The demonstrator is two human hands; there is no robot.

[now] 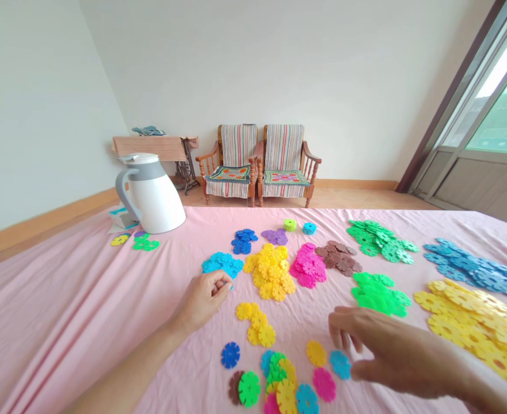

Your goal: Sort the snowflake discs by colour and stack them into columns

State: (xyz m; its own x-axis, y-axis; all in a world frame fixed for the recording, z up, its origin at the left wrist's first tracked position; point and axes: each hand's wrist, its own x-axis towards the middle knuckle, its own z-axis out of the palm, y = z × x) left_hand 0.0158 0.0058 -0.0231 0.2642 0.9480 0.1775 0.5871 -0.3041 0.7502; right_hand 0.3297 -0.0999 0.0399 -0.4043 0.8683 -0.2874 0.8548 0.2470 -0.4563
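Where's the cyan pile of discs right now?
Head view: the cyan pile lies left of centre on the pink cloth, just beyond the left hand, with the big yellow pile directly to its right.

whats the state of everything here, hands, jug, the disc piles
left hand, fingers pinched shut beside the light blue pile
right hand, open, fingertips by a light blue disc
light blue disc, flat on the cloth
jug, upright, lid shut
yellow pile, sorted, heaped
mixed discs, loose, overlapping

Bare pink tabletop (63, 322) at left frame is open; disc piles (270, 270) crowd centre-right; white jug (152, 192) blocks upper left.
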